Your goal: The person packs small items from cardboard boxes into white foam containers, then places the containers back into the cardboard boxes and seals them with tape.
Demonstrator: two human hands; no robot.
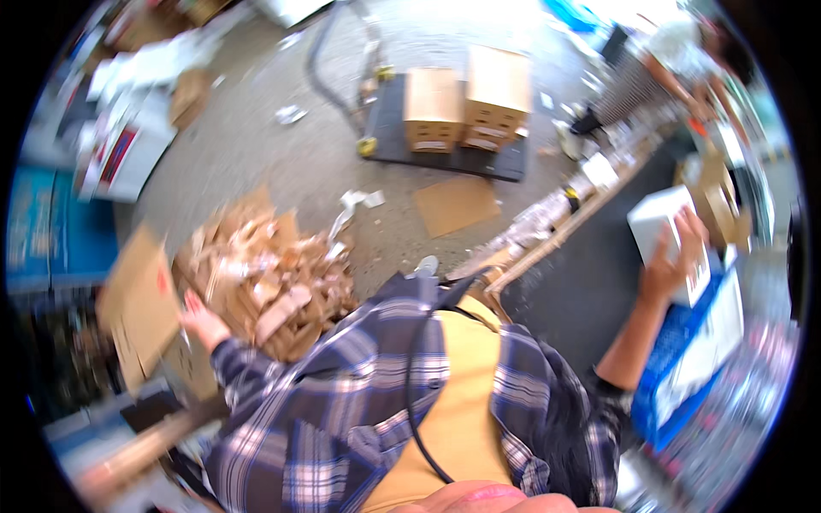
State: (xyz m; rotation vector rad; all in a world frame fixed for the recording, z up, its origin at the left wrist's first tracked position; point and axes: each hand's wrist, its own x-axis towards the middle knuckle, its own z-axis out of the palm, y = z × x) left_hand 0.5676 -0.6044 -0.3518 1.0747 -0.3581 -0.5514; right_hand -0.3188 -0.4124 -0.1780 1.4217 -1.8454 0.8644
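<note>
My right hand (671, 261) is out to the right, its fingers and thumb spread over a small white box (654, 214) at the edge of a black work surface (569, 274). Just beyond that box is a brown cardboard piece (718, 197). On the other side, my left hand (203, 322) reaches out with its fingers stretched and apart. Beside its fingertips stands a flat-sided cardboard carton (137, 303), slightly blurred. Whether the fingertips touch the carton I cannot tell.
Crumpled brown packing paper (274, 291) heaps up ahead of my left arm. Two cartons (432, 111) stand on a dark wheeled platform (385, 128). A flat cardboard sheet (457, 205) lies on the floor. A blue bin (676, 402) is below my right hand. Another person (641, 85) bends at far right.
</note>
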